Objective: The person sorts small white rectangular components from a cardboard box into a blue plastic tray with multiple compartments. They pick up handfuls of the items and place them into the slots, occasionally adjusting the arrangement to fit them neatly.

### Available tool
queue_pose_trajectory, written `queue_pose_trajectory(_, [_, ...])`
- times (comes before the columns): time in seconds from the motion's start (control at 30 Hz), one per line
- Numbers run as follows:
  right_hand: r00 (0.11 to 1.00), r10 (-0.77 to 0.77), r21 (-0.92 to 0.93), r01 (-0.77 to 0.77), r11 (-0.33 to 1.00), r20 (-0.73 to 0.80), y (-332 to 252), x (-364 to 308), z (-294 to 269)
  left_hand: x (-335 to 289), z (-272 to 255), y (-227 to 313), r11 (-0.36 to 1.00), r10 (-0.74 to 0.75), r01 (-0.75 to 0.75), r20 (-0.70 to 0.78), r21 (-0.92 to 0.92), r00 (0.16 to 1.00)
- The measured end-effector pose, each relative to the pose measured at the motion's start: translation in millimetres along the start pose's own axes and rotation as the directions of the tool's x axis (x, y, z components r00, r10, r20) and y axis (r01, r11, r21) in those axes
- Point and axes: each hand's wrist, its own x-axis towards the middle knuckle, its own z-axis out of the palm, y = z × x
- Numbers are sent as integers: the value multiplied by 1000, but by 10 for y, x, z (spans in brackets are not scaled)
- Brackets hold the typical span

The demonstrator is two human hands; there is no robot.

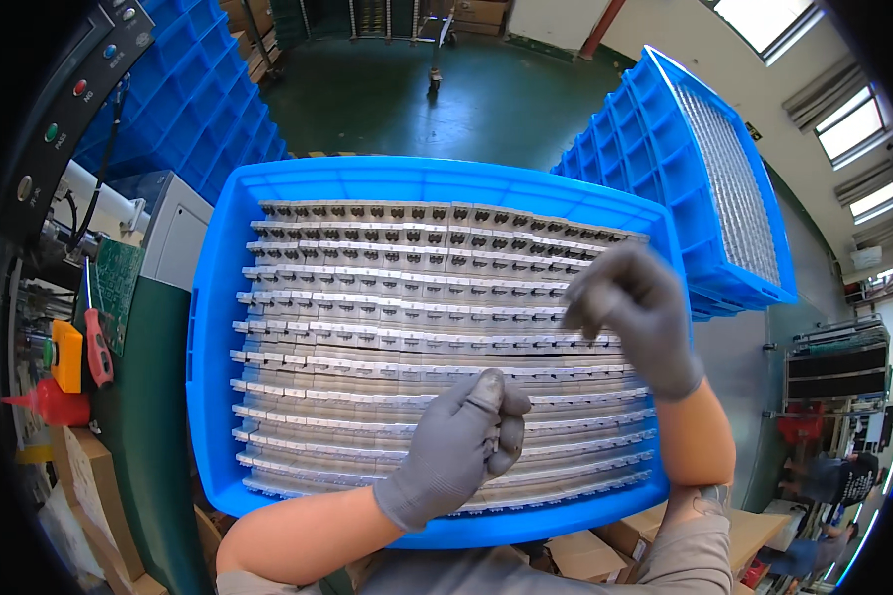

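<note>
Nearest the person, the left hand (456,451), in a grey knit glove, is curled into a loose fist with the thumb pressed against the bent fingers; whether it pinches one of the small parts cannot be told. Its forearm comes in from the lower edge and lies across the near rim of the blue tray (208,327).

Directly under and beyond that hand lie the metal parts (397,327), thin silvery pieces stacked on edge in tight, overlapping rows that fill the tray. They look stiff, hard-edged and light singly, though the full tray is probably heavy. Being smooth metal, they may slip in a glove; a pinch across a piece's top edge, thumb against forefinger, seems the surest hold.

Further out and to the right, the right hand (635,312) hangs above the rows with wrist bent and fingers drooping loosely together, holding nothing that can be seen.

Beyond the right hand, a second blue tray (665,139) leans tilted. Off to the left hand's side lies a red-handled screwdriver (97,347).
</note>
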Motion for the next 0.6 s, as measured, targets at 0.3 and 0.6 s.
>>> queue_pose_trajectory(0.3, [938, -346, -836, 176, 519, -17, 737, 526, -1013, 3, -3, -19, 999, -36, 35, 11, 39, 999])
queue_pose_trajectory(0.6, [978, -207, -914, 94, 394, 11, 839, 563, -1019, -5, -14, -36, 998, -45, 44, 15, 53, 999])
